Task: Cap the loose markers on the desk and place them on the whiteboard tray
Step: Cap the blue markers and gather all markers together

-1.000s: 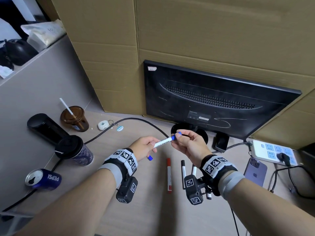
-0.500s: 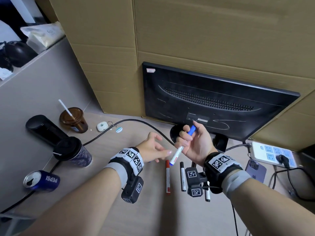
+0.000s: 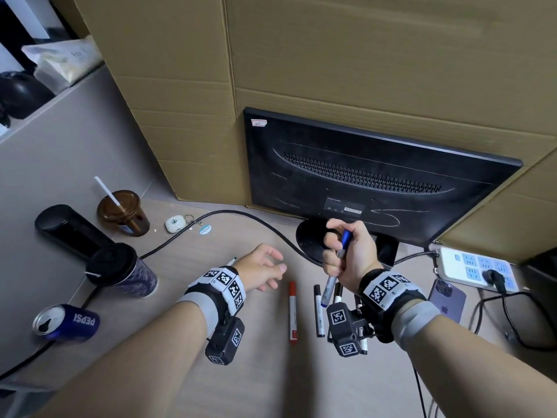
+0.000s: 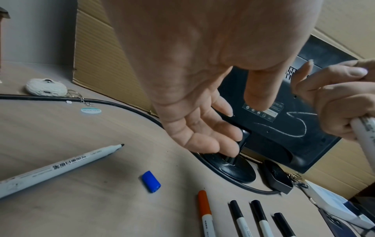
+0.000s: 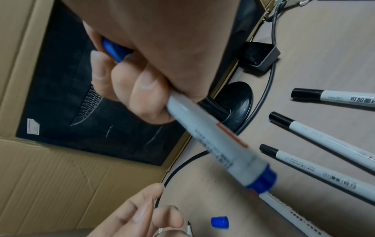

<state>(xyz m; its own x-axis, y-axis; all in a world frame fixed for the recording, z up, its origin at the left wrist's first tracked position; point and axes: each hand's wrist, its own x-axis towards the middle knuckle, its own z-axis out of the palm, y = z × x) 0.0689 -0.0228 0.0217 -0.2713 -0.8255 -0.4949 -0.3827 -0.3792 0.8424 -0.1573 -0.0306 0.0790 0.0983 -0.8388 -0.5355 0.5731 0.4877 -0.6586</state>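
My right hand grips a white marker with a blue cap, held steeply in front of the monitor stand; it fills the right wrist view as the blue-capped marker. My left hand hovers open over the desk, holding nothing. Beneath it lie an uncapped black-tipped marker and a small loose blue cap. A red-capped marker and a few black-capped markers lie side by side between my wrists. No whiteboard tray is in view.
A black monitor stands against cardboard boxes, with a black cable curving across the desk. A power strip and a phone lie at right. A Pepsi can, a tumbler and an iced drink cup sit at left.
Both hands held the blue marker a second ago. My left hand has let go and opened over the desk. My right hand has swung the marker steeply upright into its fist.
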